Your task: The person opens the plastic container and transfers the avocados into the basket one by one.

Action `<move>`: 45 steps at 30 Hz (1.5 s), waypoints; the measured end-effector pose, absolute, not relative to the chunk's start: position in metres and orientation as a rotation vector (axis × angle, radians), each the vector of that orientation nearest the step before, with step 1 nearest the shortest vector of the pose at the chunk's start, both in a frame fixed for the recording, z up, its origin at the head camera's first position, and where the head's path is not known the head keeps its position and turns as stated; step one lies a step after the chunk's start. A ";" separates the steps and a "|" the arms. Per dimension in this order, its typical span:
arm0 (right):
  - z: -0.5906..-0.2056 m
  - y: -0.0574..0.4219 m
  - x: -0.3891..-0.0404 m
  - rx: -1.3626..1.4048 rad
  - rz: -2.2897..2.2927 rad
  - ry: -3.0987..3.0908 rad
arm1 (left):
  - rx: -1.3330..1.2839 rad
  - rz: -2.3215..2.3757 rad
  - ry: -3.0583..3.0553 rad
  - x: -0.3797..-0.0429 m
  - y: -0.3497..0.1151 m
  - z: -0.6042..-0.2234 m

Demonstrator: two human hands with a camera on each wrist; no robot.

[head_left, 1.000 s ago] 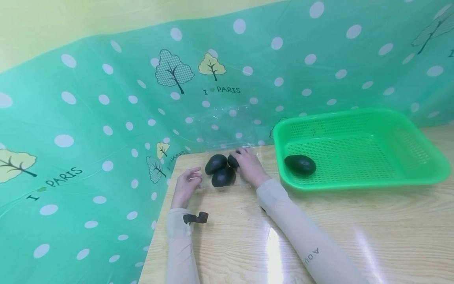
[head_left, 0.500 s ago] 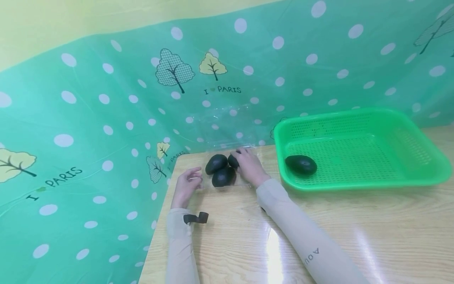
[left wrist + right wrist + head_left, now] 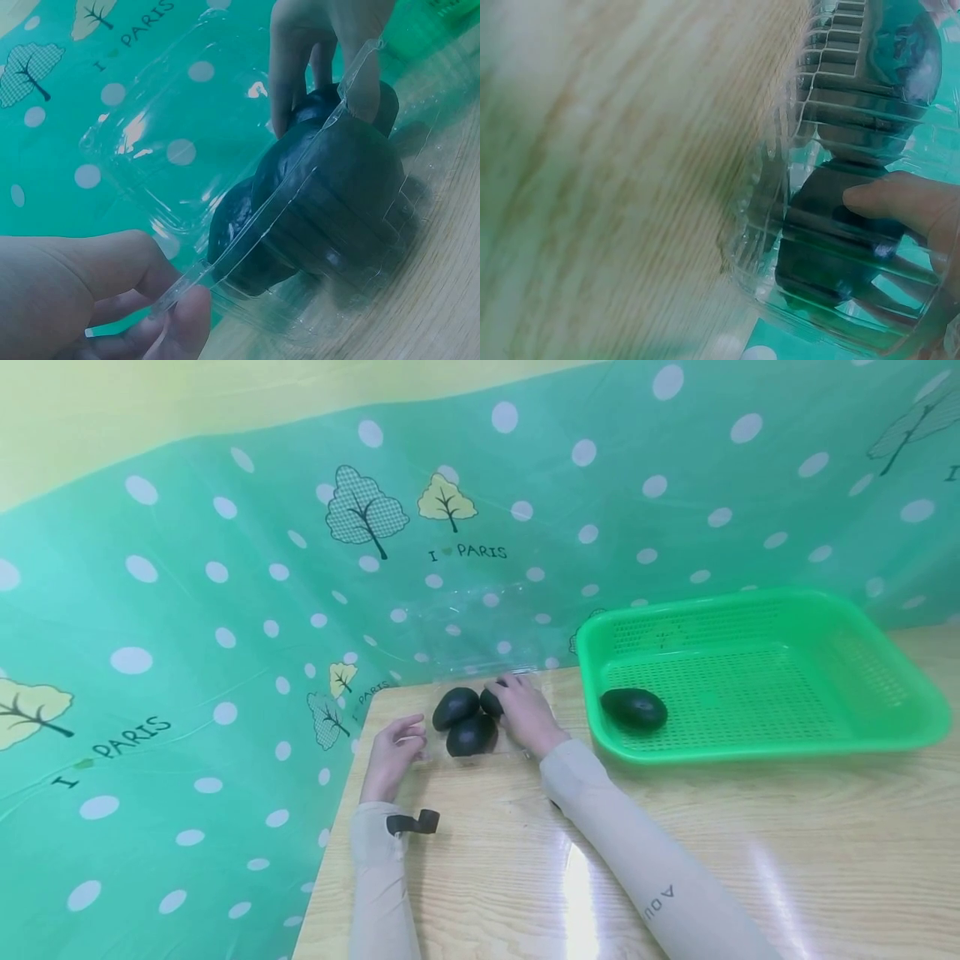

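A clear plastic clamshell box (image 3: 480,635) stands open at the table's far left corner, its lid leaning on the backdrop. Three dark avocados (image 3: 470,735) lie in it. My left hand (image 3: 415,742) pinches the box's front rim (image 3: 184,289) between thumb and finger. My right hand (image 3: 507,693) reaches into the box from the right, and its fingers (image 3: 289,67) curl round the rear avocado (image 3: 491,701). In the right wrist view a fingertip (image 3: 889,199) presses that avocado (image 3: 832,225) behind the ribbed wall. A fourth avocado (image 3: 634,708) lies in the green basket (image 3: 885,731).
The green perforated basket stands on the wooden table (image 3: 750,852) to the right of the box. A green dotted cloth (image 3: 225,610) hangs behind and drops past the table's left edge. A black strap (image 3: 415,821) circles my left wrist.
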State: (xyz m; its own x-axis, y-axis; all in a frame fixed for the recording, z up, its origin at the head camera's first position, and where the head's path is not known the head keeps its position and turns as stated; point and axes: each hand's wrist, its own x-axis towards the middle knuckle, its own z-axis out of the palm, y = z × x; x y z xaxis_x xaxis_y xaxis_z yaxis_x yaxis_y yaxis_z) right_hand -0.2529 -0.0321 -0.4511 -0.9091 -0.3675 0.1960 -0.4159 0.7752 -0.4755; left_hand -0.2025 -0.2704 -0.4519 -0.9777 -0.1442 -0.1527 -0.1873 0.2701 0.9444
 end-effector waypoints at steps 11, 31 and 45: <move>-0.451 -0.032 -0.252 0.651 0.716 -2.854 | -0.323 1.843 2.464 -0.202 -0.268 -0.445; -0.454 -0.031 -0.250 0.690 0.624 -2.769 | -0.329 1.850 2.414 -0.197 -0.266 -0.437; -0.440 -0.025 -0.243 0.655 0.707 -2.701 | -0.323 1.845 2.478 -0.202 -0.270 -0.452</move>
State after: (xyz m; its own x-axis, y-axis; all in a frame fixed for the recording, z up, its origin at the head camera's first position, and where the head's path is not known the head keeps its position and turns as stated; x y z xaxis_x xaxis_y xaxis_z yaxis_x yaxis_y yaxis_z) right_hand -0.2434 -0.0249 -0.4398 -0.8601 -0.3558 0.3655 -0.4892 0.7782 -0.3937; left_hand -0.2015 -0.2703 -0.4515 -0.9778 -0.1446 -0.1518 -0.1869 0.2730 0.9437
